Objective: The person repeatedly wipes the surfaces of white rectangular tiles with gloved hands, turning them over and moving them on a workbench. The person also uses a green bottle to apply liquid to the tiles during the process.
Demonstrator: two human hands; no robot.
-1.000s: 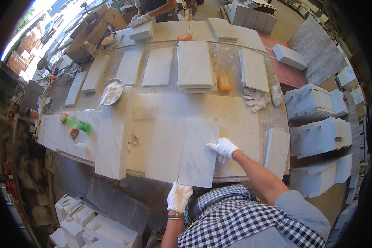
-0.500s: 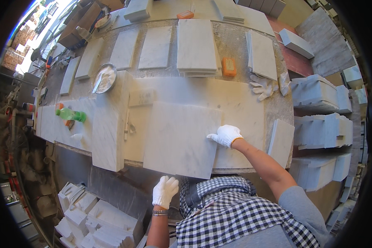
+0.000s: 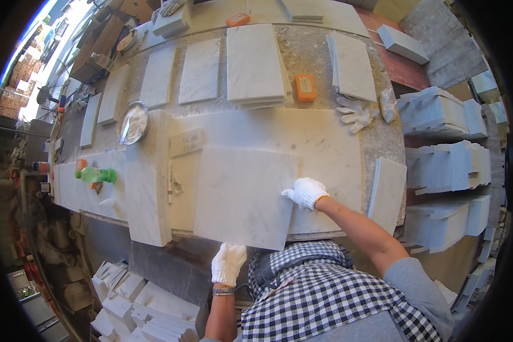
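Note:
A square white marble slab point(image 3: 245, 196) with faint grey veins lies on the worktable in front of me, its near edge jutting slightly past the table's front. My right hand point(image 3: 306, 192), in a white knit glove, is closed at the slab's right edge, thumb on the top face and the other fingers curled. My left hand point(image 3: 229, 265), gloved alike, meets the slab's near edge with bent fingers; their tips are partly hidden. Under the slab is a larger pale marble sheet point(image 3: 330, 154). Left of it stands a thick marble stack point(image 3: 145, 199). A marker point(image 3: 170, 182) lies between.
A bowl of white paste point(image 3: 135, 124) stands behind the stack; a green bottle point(image 3: 97, 175) lies at left. Farther back are marble pieces point(image 3: 253, 62), an orange box point(image 3: 305, 88) and loose white gloves point(image 3: 356, 114). Stacked slabs point(image 3: 447, 165) stand right, offcuts point(image 3: 154, 302) lower left.
My left hand has risen to the slab's near edge. The slab has turned slightly, and my right hand stays at its right edge. The whole view has shifted a little.

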